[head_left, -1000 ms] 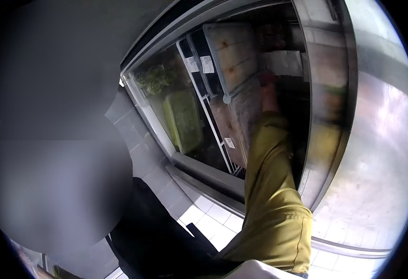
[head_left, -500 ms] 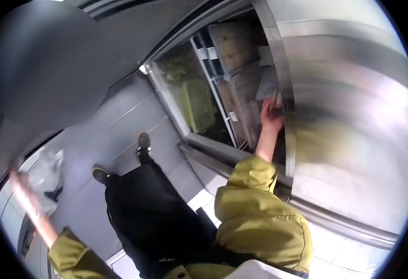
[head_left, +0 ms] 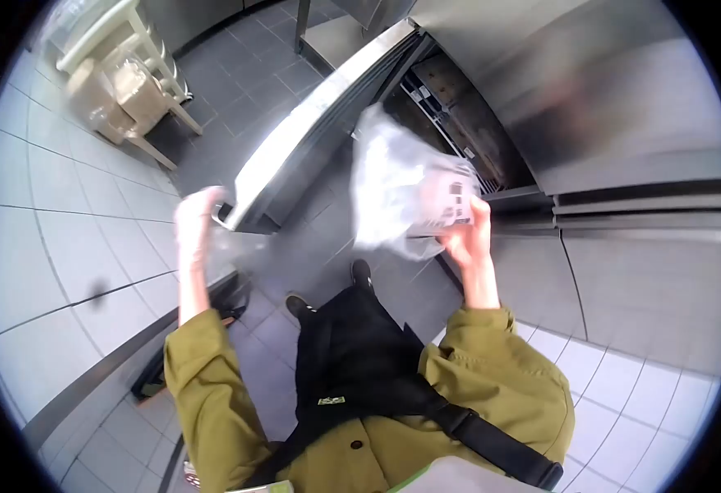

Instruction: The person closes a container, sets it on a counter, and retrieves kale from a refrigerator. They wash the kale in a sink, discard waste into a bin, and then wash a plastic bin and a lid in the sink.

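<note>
My right hand point(head_left: 474, 234) is closed on the lower right side of a clear plastic package point(head_left: 397, 185). This package has a whitish, crinkled film and a pinkish part with dark print; its contents are blurred. Out in front of the open fridge point(head_left: 533, 182), it covers part of the opening. My left hand point(head_left: 193, 228) is closed, fingers curled, beside the outer edge of the open fridge door point(head_left: 282, 156). A blurred clear plastic bag point(head_left: 237, 245) hangs at its right side; whether the fingers also touch the door is not clear.
Inside the fridge are boxes point(head_left: 441, 78) and a wire rack. Steel fronts point(head_left: 533, 279) line the right. A white tiled wall point(head_left: 73, 246) runs along the left, with a pale rack point(head_left: 134, 90) farther back. Grey tiles point(head_left: 237, 70) cover the floor.
My right hand has come out of the fridge holding the printed plastic package. My left hand now appears beside the door edge, and the view has shifted to show more of the room.
</note>
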Available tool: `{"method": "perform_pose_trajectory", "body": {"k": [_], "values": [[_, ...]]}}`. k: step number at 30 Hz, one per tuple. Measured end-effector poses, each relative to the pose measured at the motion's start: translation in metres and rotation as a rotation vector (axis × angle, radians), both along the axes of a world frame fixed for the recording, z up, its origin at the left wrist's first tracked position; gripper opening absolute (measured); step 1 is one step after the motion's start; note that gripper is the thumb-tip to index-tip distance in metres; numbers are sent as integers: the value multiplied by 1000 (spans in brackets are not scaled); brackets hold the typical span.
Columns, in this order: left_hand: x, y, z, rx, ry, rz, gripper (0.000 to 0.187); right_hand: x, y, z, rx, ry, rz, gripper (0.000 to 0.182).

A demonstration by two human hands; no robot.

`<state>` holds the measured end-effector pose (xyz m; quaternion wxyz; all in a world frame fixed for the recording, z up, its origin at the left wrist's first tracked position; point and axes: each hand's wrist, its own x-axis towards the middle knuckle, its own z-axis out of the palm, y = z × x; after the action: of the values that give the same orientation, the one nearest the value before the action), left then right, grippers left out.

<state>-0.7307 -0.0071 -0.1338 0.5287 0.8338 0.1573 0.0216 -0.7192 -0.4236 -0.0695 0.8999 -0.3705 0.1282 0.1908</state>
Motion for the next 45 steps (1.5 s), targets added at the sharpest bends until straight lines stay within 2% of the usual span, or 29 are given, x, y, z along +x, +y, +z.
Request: {"method": "perform_pose_trajectory", "body": {"k": [1, 2, 3, 4, 7, 8, 9, 11, 13, 15, 17, 18, 19, 21, 22, 23, 25, 27, 29, 31, 33, 34, 37, 38, 39, 41, 43, 44, 45], "values": [[4, -14, -10, -1, -43, -160, 24, 3, 10, 13, -64, -71, 58, 54], [-1, -30, -22, -191, -32, -78, 23, 7, 18, 27, -92, -100, 143, 54], [-14, -42, -12, -298, 40, -132, 21, 10, 33, 43, -129, -134, 229, 55], [-24, -57, -24, -411, 129, -120, 20, 22, 42, 55, -184, -163, 298, 54], [-45, -105, 4, -331, -154, -189, 31, 73, 77, 92, -329, -353, 555, 52], [-38, -98, -1, -429, -116, -196, 34, 97, 86, 92, -342, -360, 680, 47], [-21, -83, -7, -542, -46, -192, 38, 120, 97, 94, -413, -402, 797, 51], [17, -63, 15, -678, 117, -170, 49, 157, 124, 93, -556, -484, 1007, 59], [55, -48, 52, -768, 292, -133, 65, 188, 155, 91, -570, -409, 1183, 54], [95, -44, 44, -853, 193, -192, 67, 217, 185, 90, -714, -437, 1299, 55], [127, -47, 60, -932, 121, -221, 68, 245, 205, 75, -773, -550, 1241, 57], [149, -43, 65, -1105, 198, -168, 64, 260, 214, 85, -795, -490, 1229, 62], [175, -34, 60, -1163, 195, -140, 62, 281, 224, 78, -843, -514, 1094, 73], [236, -7, 47, -1288, 186, -73, 57, 332, 246, 68, -1000, -527, 788, 79], [265, 2, 47, -1271, 83, -46, 48, 361, 258, 60, -1041, -547, 653, 82], [292, 14, 45, -1118, 8, -5, 45, 387, 269, 55, -959, -534, 485, 72], [348, 39, 50, -806, -124, 61, 40, 434, 292, 46, -471, -346, 424, 53], [391, 55, 71, -893, -118, 150, 33, 477, 313, 43, -426, -479, 405, 36], [436, 95, 50, -838, -224, 130, 27, 518, 341, 48, -431, -433, 471, 31], [476, 98, 96, -853, -256, 227, 26, 561, 368, 66, -448, -379, 539, 29], [523, 130, 88, -630, -354, 243, 27, 615, 399, 64, -472, -532, 620, 29], [548, 147, 89, -671, -376, 224, 30, 646, 414, 56, -449, -537, 624, 29], [641, 215, 71, -479, -476, 262, 30, 740, 479, 38, -328, -520, 616, 26], [680, 261, 37, -272, -471, 402, 29, 778, 503, 27, -281, -459, 541, 25], [717, 276, 44, 101, -580, 390, 29, 816, 519, 31, -174, -390, 502, 23], [790, 322, 54, 88, -440, 419, 30, 899, 553, 28, -255, -434, 335, 20], [849, 366, 74, -267, -359, 536, 29, 983, 582, 28, -286, -471, 82, 16], [878, 396, 67, -160, -447, 557, 34, 1029, 593, 20, -219, -459, 21, 17], [899, 420, 62, -144, -406, 648, 36, 1074, 603, -2, -239, -448, -31, 19]]}}
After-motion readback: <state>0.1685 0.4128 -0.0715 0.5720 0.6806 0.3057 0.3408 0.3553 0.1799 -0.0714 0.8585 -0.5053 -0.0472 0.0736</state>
